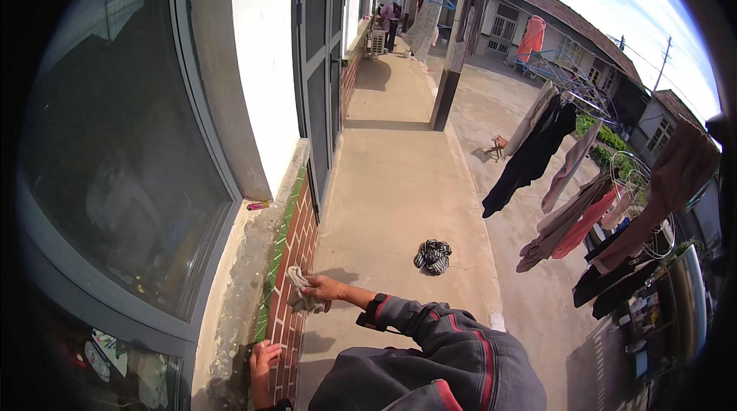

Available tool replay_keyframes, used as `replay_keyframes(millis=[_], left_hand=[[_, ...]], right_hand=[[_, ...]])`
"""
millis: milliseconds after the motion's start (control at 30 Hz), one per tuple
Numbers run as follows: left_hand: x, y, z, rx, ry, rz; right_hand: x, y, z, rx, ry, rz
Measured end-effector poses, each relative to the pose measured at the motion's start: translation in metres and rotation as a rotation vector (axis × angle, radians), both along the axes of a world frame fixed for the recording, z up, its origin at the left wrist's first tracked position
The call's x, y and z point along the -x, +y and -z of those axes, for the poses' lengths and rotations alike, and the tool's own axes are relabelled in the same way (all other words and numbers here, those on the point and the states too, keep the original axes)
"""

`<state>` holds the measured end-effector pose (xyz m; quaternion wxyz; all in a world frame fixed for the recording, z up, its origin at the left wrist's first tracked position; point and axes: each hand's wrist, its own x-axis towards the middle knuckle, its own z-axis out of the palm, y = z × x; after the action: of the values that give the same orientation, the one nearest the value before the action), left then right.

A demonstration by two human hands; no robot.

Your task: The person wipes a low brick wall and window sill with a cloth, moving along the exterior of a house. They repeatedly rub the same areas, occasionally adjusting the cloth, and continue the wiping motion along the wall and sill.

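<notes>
My right hand (327, 289) grips a crumpled light grey cloth (299, 290) in front of the brick-patterned wall face below the window. Whether the cloth touches the wall cannot be told. My left hand (265, 354) rests at the edge of the concrete window sill (242, 273), fingers spread, with nothing seen in it. Green trim (275, 270) runs along the sill's edge between the two hands. A small pink object (258, 205) lies at the sill's far end. To the left stands a grey-framed window (126, 180).
A black-and-white striped cloth (433, 256) lies bunched on the walkway. Clothes (527, 152) hang from racks at the right. A pillar (452, 71) stands at the walkway's edge, a grey door (322, 77) ahead. Far along is another person (392, 19) beside an outdoor unit (378, 42).
</notes>
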<state>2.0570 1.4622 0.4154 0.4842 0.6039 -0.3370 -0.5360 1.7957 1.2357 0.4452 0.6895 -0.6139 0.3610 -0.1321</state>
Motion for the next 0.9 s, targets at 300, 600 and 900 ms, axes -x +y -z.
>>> replay_keyframes(millis=[300, 600, 900], left_hand=[[-0.004, -0.030, 0.057, -0.157, 0.094, 0.019], [-0.030, -0.002, 0.048, 0.046, 0.397, -0.054], [-0.044, 0.018, 0.019, 0.092, 0.473, -0.131]], right_hand=[[-0.064, 0.063, -0.059, 0.903, -0.164, -0.194], [-0.113, 0.083, -0.078, 0.081, -0.325, -0.355], [-0.114, 0.053, -0.019, 0.673, 0.001, -0.177]])
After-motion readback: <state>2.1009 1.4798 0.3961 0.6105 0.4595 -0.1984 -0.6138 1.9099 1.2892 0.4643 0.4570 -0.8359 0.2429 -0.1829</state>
